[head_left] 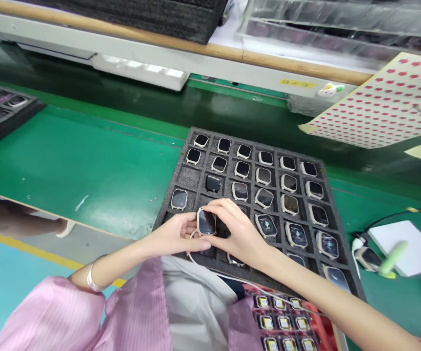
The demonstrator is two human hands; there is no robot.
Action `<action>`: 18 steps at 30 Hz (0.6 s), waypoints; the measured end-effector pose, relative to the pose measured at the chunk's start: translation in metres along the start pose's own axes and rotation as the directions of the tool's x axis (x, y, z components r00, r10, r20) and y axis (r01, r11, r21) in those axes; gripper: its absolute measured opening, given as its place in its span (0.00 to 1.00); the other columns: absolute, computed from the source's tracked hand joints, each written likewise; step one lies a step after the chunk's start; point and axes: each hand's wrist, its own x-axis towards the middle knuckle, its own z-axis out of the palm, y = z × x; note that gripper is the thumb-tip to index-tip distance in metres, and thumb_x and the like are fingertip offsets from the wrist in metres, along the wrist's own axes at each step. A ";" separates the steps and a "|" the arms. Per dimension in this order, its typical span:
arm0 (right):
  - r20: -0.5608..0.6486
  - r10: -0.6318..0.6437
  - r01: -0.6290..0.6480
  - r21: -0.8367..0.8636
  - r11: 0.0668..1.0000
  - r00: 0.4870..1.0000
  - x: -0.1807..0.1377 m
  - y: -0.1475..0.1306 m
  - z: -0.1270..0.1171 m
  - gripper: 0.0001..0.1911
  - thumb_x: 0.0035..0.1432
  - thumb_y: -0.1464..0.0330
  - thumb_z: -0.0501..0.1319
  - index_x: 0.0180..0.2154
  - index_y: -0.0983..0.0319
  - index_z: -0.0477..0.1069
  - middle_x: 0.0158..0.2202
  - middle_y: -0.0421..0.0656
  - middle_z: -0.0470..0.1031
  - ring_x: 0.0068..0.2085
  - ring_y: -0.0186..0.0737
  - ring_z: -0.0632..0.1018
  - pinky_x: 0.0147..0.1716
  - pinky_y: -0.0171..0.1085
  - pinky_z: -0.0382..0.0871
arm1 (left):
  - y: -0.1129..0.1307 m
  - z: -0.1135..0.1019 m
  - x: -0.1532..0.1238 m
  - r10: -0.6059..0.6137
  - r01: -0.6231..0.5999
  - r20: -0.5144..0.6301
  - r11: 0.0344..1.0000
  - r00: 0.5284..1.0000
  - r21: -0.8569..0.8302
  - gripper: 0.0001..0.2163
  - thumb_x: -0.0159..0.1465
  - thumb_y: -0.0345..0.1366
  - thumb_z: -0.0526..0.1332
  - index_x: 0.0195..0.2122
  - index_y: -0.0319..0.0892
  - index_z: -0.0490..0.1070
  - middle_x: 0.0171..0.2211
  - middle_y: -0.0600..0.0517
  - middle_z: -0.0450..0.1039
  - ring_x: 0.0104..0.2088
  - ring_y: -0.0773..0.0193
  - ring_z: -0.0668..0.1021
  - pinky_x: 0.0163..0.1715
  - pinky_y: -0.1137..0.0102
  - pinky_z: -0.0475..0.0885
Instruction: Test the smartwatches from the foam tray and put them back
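Observation:
A smartwatch (207, 222) without a strap, with a dark screen and a light case, is held up over the foam tray. My right hand (240, 234) grips it from the right, fingers on its top edge and thumb by the lower edge. My left hand (181, 235) is closed at its left side, the fingers partly hidden behind it. A thin white cable (228, 278) comes out by my left fingers and runs down and right; its end is hidden. Beneath, the dark grey foam tray (189, 177) holds rows of similar watches, some with lit screens.
Below the tray sits a red tray with small watch-shaped pieces (284, 322). At right lie another watch (368, 258), a white pad (408, 246) and a green pen-like item (393, 257). A sticker sheet (382, 105) hangs from the shelf. Another foam tray (16, 119) stands far left.

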 end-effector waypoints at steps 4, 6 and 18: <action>0.029 -0.024 0.025 -0.026 0.999 0.999 0.001 0.002 0.001 0.19 0.56 0.65 0.65 0.48 0.60 0.65 0.44 0.50 0.71 0.45 0.50 0.73 0.43 0.49 0.69 | -0.001 0.004 0.000 0.022 -0.014 -0.059 0.992 0.998 0.128 0.16 0.57 0.41 0.66 0.39 0.36 0.67 0.21 0.56 0.67 0.18 0.72 0.68 0.17 0.77 0.63; 0.037 -0.024 0.025 -0.037 0.999 0.999 0.002 0.000 0.000 0.19 0.57 0.63 0.65 0.48 0.61 0.65 0.44 0.50 0.72 0.44 0.50 0.73 0.42 0.49 0.69 | -0.003 0.005 0.000 0.053 -0.036 -0.096 0.985 0.994 0.169 0.15 0.59 0.44 0.64 0.37 0.36 0.66 0.18 0.57 0.66 0.15 0.73 0.65 0.15 0.77 0.60; 0.073 -0.006 -0.005 0.153 0.988 0.997 -0.006 -0.006 0.001 0.22 0.59 0.64 0.64 0.53 0.59 0.61 0.46 0.48 0.70 0.47 0.48 0.71 0.45 0.48 0.69 | 0.002 0.010 -0.007 0.059 -0.048 -0.120 0.995 0.991 0.089 0.14 0.58 0.42 0.65 0.35 0.35 0.67 0.16 0.59 0.62 0.13 0.75 0.61 0.13 0.78 0.51</action>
